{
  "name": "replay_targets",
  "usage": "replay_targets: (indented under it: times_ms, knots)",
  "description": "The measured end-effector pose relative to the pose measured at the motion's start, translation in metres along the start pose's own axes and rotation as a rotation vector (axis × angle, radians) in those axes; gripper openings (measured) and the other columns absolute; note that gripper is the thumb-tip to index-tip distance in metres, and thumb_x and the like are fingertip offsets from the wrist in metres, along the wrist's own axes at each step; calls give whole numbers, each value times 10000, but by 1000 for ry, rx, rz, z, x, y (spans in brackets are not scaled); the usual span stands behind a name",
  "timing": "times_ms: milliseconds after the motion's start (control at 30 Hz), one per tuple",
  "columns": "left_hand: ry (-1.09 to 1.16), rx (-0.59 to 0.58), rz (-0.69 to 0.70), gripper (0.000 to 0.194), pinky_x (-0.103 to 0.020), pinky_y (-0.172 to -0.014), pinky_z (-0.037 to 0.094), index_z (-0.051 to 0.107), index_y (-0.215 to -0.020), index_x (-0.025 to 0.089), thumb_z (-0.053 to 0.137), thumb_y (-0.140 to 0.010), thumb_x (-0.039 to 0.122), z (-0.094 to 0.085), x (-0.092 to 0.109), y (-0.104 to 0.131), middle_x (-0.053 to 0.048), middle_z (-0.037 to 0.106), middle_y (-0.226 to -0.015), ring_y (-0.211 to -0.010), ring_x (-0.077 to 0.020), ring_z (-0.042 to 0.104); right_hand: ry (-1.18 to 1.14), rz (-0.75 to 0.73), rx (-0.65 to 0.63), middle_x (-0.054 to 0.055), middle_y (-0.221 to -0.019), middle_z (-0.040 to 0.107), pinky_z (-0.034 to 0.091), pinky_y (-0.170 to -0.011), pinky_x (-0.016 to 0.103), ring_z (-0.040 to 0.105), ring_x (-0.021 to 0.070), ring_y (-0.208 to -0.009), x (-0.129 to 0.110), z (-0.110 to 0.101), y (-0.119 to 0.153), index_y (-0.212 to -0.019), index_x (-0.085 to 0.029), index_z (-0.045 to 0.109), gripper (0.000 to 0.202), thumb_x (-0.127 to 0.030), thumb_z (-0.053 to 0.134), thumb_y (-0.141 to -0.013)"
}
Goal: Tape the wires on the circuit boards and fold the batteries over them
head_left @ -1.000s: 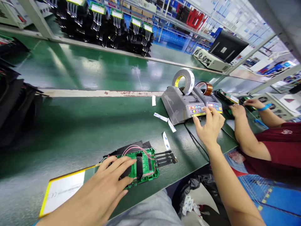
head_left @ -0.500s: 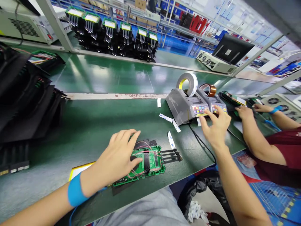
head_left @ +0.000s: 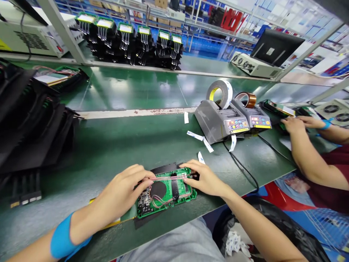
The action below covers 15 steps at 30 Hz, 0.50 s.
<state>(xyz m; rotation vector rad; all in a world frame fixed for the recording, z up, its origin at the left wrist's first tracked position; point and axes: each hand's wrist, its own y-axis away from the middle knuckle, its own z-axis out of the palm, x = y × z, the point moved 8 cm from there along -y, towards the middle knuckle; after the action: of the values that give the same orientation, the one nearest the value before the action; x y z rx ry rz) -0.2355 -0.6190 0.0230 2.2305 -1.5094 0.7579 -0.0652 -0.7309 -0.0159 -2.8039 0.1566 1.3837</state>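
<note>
A green device housing [head_left: 167,189] with a circuit board and a black round part lies on the bench near its front edge. Thin pink and red wires [head_left: 169,178] stretch across its top. My left hand [head_left: 127,189], with a blue wrist strap, pinches these wires at the left side of the housing. Over the right end, my right hand [head_left: 204,178] has thumb and fingers closed around the housing's edge and wires; exactly what they grip is hidden. A black strip crosses the housing's middle.
Two grey tape dispensers [head_left: 222,122] stand beyond on the right, with a strip [head_left: 232,143] hanging out. White strips [head_left: 195,135] lie nearby. Black trays [head_left: 35,123] are stacked at left. A co-worker's hands [head_left: 294,125] are at far right, a bin [head_left: 261,222] below the bench.
My right hand has moved from the dispenser to the housing. My left hand now pinches the wires, which are pulled straighter. A white strip now hangs from the dispenser.
</note>
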Motion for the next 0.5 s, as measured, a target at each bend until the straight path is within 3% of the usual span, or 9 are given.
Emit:
replay_targets:
  times_ms: [100, 200, 400, 500]
  knots:
    - [-50, 39, 83, 225, -257, -710, 439, 592, -1089, 238, 416, -967, 309, 2, -3, 4, -1, 620, -872, -813, -150, 562, -32, -13, -3, 38, -1085, 600, 509, -743, 273, 583, 139, -859, 4, 0, 2, -1239, -266, 558, 375, -302, 607, -868]
    - [-84, -19, 149, 255, -261, -722, 441, 529, -1186, 235, 387, -975, 225, 7, 2, 7, -15, 590, -906, -821, -147, 541, 8, -39, 15, 61, -1119, 601, 521, -773, 292, 597, 158, -920, 3, 2, 4, -1272, -246, 528, 363, -302, 534, -913]
    - [-358, -184, 375, 517, -296, -689, 412, 436, -1340, 232, 337, -889, -2, 17, 34, 9, -20, 542, -848, -772, -174, 496, 121, -93, 79, 76, -1080, 623, 512, -864, 341, 600, 178, -966, -5, 1, 3, -1222, -212, 543, 308, -218, 469, -923]
    - [-522, -195, 484, 470, -319, -673, 395, 486, -1302, 161, 374, -875, 1, 21, 49, 4, -23, 556, -801, -728, -185, 479, 148, -76, 121, 66, -1012, 640, 517, -817, 309, 609, 168, -903, -7, -1, -1, -1136, -189, 593, 265, -173, 479, -898]
